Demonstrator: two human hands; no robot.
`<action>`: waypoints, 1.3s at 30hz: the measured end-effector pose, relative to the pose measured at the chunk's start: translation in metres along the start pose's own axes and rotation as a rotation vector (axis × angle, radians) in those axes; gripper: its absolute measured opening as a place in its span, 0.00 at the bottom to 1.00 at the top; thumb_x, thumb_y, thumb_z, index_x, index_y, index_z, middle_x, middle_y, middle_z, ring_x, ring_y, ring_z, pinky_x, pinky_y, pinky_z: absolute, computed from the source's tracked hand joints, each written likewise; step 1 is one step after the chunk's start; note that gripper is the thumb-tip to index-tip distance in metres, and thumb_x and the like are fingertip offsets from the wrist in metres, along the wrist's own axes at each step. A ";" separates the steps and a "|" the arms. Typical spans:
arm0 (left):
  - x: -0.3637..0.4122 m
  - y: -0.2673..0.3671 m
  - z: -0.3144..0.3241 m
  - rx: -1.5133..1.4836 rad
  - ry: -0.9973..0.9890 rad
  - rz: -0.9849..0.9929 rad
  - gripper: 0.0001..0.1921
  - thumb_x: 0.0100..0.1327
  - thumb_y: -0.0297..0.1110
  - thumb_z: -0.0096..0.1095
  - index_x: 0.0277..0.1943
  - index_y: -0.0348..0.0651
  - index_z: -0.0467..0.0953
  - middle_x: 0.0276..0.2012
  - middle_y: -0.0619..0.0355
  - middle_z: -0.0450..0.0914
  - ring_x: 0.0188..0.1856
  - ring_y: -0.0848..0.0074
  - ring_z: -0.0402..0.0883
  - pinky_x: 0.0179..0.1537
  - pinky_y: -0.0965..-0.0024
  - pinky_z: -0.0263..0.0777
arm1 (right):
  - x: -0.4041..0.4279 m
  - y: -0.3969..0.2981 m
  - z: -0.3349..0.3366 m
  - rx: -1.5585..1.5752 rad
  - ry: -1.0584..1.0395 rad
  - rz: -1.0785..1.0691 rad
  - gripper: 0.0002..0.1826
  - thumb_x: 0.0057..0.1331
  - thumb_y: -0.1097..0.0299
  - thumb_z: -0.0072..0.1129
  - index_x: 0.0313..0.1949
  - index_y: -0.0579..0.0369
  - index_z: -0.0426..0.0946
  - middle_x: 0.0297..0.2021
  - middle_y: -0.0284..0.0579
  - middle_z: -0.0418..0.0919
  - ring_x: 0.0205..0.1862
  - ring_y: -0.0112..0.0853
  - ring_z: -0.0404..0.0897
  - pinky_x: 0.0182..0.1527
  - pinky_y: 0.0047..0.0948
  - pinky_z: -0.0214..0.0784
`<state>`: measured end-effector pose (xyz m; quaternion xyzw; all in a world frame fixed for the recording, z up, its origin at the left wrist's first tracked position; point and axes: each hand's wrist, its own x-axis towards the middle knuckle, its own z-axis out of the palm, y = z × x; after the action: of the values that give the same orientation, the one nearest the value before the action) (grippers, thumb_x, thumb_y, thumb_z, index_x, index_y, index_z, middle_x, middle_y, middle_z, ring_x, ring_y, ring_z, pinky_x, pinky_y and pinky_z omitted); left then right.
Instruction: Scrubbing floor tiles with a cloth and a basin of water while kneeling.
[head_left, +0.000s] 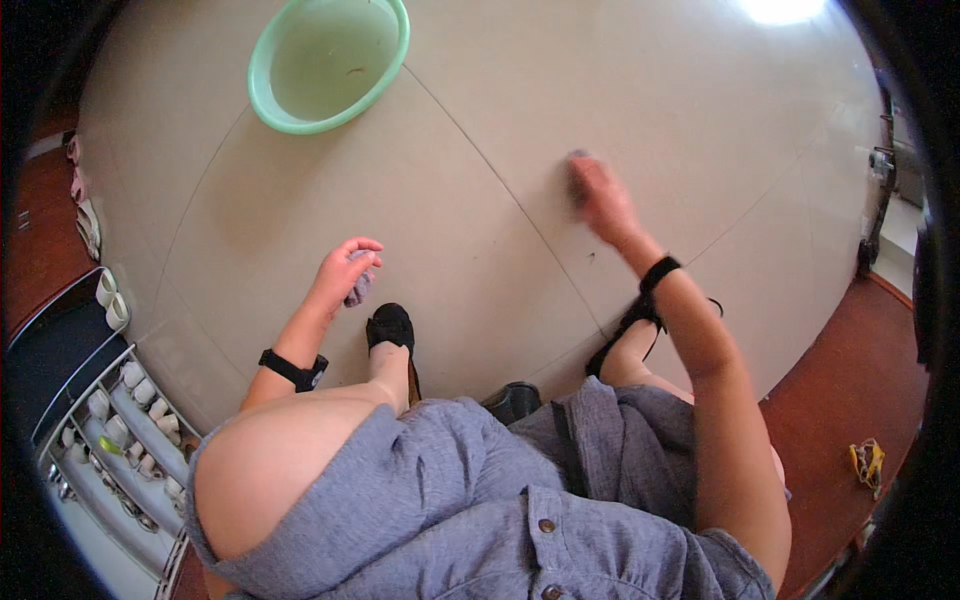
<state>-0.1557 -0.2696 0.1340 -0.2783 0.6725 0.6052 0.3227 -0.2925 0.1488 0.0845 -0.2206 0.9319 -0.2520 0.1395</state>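
My left hand (346, 274) is curled around a small greyish-purple cloth (360, 283), held above the tiled floor in front of my left foot. Farther forward and to the right, my right hand (600, 199) reaches down to the floor tiles (480, 217) and is blurred. Its fingers grip a dark greyish cloth (577, 184), of which only the edge shows. Each wrist wears a black band. A light green plastic basin (330, 64) with cloudy water and a small brownish bit in it stands on the floor ahead, to the left of my right hand.
My feet in black shoes (390, 326) stand apart on the floor. At the left is a metal rack (112, 442) of shoes, with white slippers (111, 300) by a dark surface. A reddish-brown surface (840, 390) at the right bears a yellow object (868, 466).
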 end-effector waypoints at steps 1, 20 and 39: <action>0.003 0.003 -0.001 0.006 -0.004 0.019 0.10 0.63 0.32 0.53 0.45 0.41 0.75 0.33 0.60 0.78 0.31 0.82 0.74 0.33 0.77 0.69 | -0.010 -0.004 0.032 -0.117 0.006 -0.165 0.25 0.63 0.76 0.40 0.61 0.55 0.62 0.63 0.48 0.61 0.62 0.40 0.64 0.63 0.36 0.57; 0.004 -0.030 -0.010 0.006 0.041 -0.049 0.10 0.63 0.32 0.53 0.46 0.41 0.74 0.34 0.60 0.78 0.30 0.83 0.74 0.34 0.77 0.70 | -0.118 0.137 -0.057 -0.316 -0.039 0.352 0.17 0.59 0.76 0.47 0.49 0.56 0.72 0.51 0.51 0.72 0.51 0.46 0.74 0.52 0.37 0.69; 0.008 -0.032 -0.005 0.072 0.027 -0.053 0.10 0.63 0.32 0.54 0.46 0.41 0.75 0.34 0.61 0.78 0.29 0.84 0.73 0.32 0.79 0.68 | -0.030 0.091 -0.053 -0.450 -0.079 0.138 0.26 0.60 0.62 0.55 0.58 0.42 0.64 0.61 0.47 0.60 0.59 0.44 0.64 0.59 0.36 0.63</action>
<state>-0.1371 -0.2777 0.1082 -0.2925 0.6906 0.5679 0.3392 -0.3174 0.2551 0.0850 -0.1916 0.9712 -0.0192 0.1402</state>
